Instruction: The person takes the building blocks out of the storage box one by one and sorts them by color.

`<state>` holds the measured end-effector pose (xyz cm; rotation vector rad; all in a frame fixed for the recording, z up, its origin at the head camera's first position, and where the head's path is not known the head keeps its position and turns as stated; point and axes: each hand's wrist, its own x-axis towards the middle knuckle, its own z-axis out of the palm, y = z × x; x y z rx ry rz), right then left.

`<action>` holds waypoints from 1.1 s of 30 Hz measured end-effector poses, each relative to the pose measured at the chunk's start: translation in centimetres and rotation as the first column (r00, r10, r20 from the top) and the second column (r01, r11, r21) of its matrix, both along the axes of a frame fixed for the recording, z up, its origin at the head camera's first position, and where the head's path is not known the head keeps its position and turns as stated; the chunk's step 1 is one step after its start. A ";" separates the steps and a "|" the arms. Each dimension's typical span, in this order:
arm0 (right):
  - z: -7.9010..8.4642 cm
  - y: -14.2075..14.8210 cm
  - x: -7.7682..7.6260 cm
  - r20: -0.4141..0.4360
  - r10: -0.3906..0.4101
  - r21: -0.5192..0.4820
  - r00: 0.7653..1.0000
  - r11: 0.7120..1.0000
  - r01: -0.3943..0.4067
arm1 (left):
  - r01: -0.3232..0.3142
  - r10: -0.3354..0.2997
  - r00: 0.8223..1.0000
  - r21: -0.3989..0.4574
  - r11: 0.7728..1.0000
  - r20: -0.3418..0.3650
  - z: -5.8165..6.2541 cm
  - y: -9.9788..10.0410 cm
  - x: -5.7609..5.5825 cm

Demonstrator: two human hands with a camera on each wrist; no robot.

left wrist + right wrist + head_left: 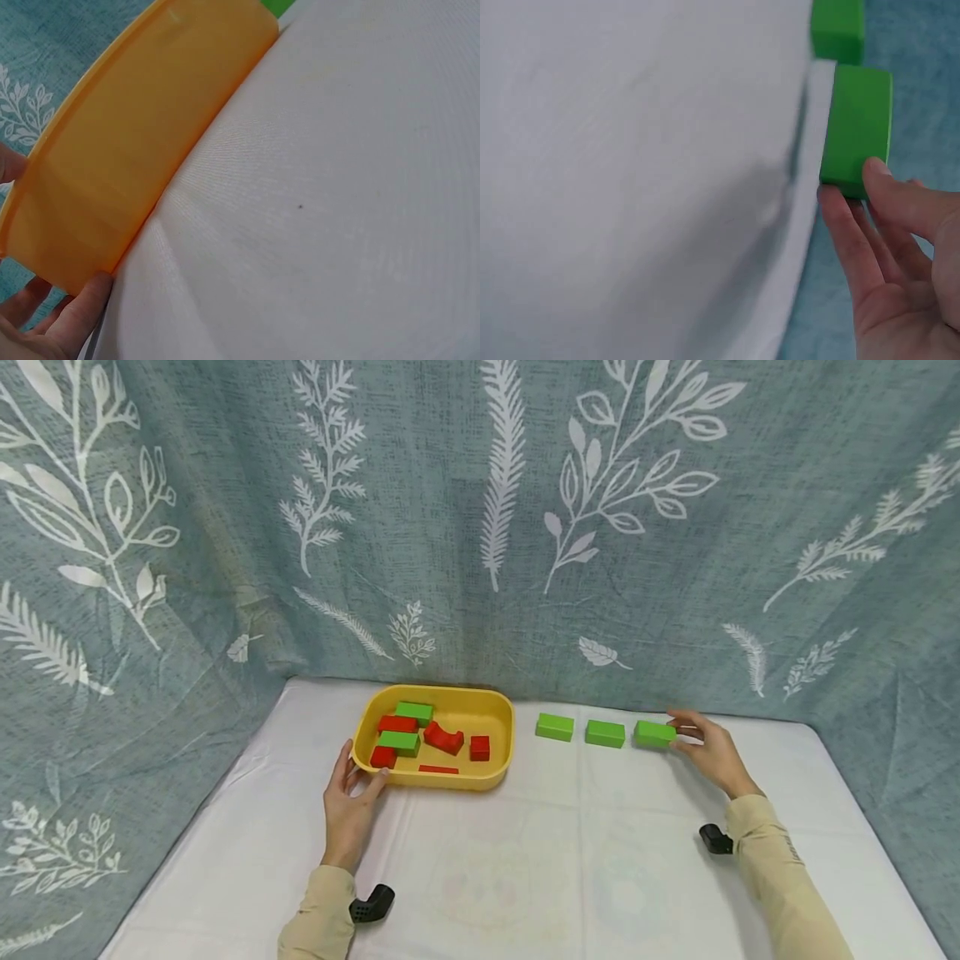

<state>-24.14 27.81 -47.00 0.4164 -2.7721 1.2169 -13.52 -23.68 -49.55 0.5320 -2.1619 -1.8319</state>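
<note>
A yellow plastic bin (pixel 497 710) stands at the back, left of the middle. My left hand (pixel 350 814) holds its front left corner, with the thumb at the front wall and the fingers around the left side. In the left wrist view the fingertips (pixel 97 289) touch the bin's lower corner. Further right, my right hand (pixel 712 756) pinches the right end of a green block (pixel 654 734) between thumb and fingers; the right wrist view shows this block (pixel 859 124) close up. Two more green blocks (pixel 555 727) (pixel 605 733) lie left of it in a row.
Inside the bin are green blocks (pixel 399 743), red blocks (pixel 480 748), a red arched piece (pixel 444 738) and a red strip partly hidden by the front wall. A white cloth (pixel 525 877) covers the table. A patterned blue-green curtain (pixel 450 527) hangs along the back edge.
</note>
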 end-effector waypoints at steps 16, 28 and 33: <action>-1.2 1.2 -0.3 0.069 -0.004 0.053 0.998 0.999 0.001 | -0.008 0.008 1.000 0.026 1.000 -0.017 -0.5 -0.1 -0.2; 0.1 0.7 0.0 0.042 -0.036 0.011 0.998 0.999 0.035 | -0.002 0.002 1.000 0.033 0.999 0.001 -0.5 -0.2 -0.3; 0.6 -0.3 -0.5 -0.060 -0.048 -0.003 0.997 0.999 0.048 | 0.000 -0.001 1.000 0.031 1.000 0.012 -0.5 -0.3 -0.3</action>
